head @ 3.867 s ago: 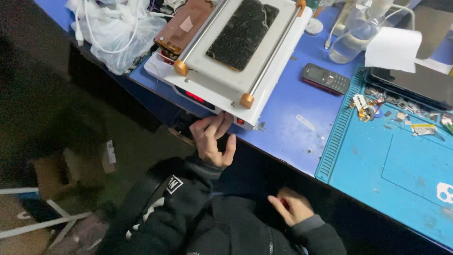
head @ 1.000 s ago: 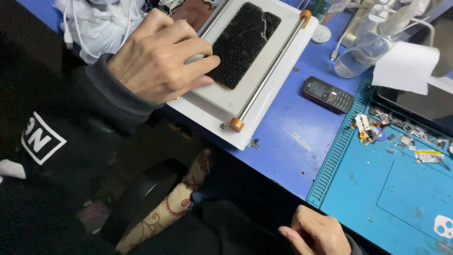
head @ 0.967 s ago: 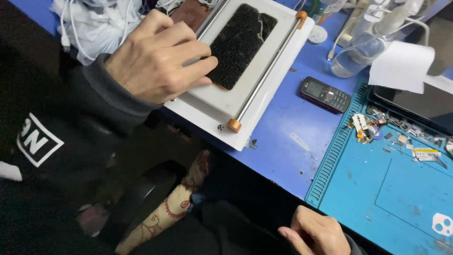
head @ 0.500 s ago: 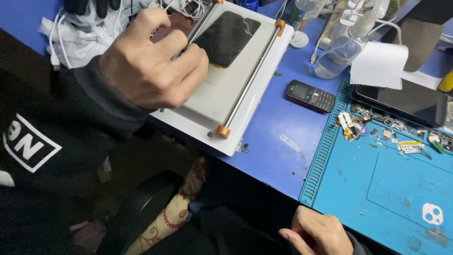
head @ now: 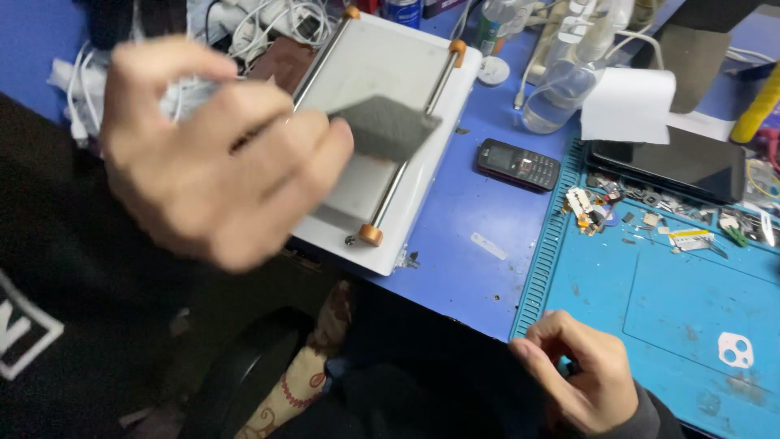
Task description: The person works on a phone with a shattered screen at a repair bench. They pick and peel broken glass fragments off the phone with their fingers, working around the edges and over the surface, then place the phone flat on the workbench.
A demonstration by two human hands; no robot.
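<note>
Up close, our left hand pinches a thin dark panel between its fingers and holds it lifted, tilted, above the white machine with its two metal rails. Our right hand rests at the near edge of the teal mat, fingers curled in loosely; we cannot tell whether it holds anything. A small black phone lies on the blue table beside the machine.
</note>
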